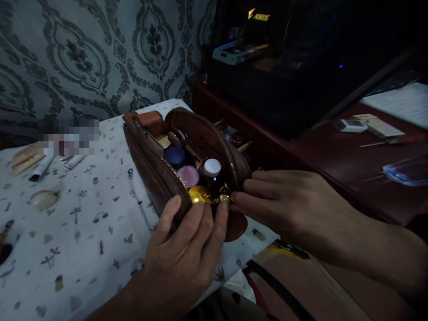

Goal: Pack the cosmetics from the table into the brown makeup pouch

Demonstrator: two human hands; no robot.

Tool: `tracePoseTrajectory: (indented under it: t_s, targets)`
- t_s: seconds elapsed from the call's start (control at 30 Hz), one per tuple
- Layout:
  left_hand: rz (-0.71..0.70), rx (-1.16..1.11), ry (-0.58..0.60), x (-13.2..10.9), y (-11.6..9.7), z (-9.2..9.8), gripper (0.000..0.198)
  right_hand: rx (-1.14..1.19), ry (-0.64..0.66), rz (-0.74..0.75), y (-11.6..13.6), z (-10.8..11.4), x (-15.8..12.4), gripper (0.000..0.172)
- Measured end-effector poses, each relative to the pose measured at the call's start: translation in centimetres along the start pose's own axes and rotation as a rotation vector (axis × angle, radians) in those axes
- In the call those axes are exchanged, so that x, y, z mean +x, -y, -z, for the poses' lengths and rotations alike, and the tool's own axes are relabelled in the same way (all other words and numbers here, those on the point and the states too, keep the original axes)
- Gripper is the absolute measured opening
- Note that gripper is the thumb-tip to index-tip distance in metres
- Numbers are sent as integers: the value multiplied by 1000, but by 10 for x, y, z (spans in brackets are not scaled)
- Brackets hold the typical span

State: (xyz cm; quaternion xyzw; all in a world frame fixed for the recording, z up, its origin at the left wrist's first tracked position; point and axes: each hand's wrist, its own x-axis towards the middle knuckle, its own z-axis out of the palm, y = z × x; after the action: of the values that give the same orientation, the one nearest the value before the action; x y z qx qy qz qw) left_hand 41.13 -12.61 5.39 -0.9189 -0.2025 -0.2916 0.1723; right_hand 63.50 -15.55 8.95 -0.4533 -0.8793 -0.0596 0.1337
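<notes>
Brown bag, qty 1 (142, 156): lying unzipped on printed tablecloth (83, 263), ctr of view, opening facing up. Near end sitting btwn both hands.

L hand (185, 249): reaching over near end of bag, fingers bending; fingertips resting at yellow shiny item (199, 195) & small gold item (224, 197). Grip: can't tell if closing on either.

R hand (284, 200): bending fingers at bag's R rim, fingertips nearing the gold item. Grip: can't tell if pinching the rim, contact pt. partly hidden.

Bag contents, approx. far to near: blue round item (174, 157); pink round item (188, 176), lying next to blue; white cap (212, 167), standing R of pink. Others showing too dark to ID.

Tablecloth, L side: oval translucent item (44, 199), tubes (43, 167) lying beyond it, partly blurred.

R side: dk red-brown desk (351, 151), bearing small white box (351, 125) & papers (401, 104). Lit AORUS logo (259, 15) glowing above. Patterned wallpaper (154, 40) running behind.
</notes>
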Motion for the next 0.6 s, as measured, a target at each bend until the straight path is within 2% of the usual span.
tracePoseTrajectory:
  t_s: [0.1,0.27,0.43,0.6]
  targets:
    - [2,37,42,5,-3,-1,39,1,-20,10,0,0,0,21]
    - [13,18,39,9,-5,-2,42,69,12,48,0,-1,-2,21]
    - [7,55,105,10,-5,-2,40,92,-1,39,0,-2,-4,24]
    - [4,17,64,9,-4,-4,41,82,-2,37,0,-5,-6,25]
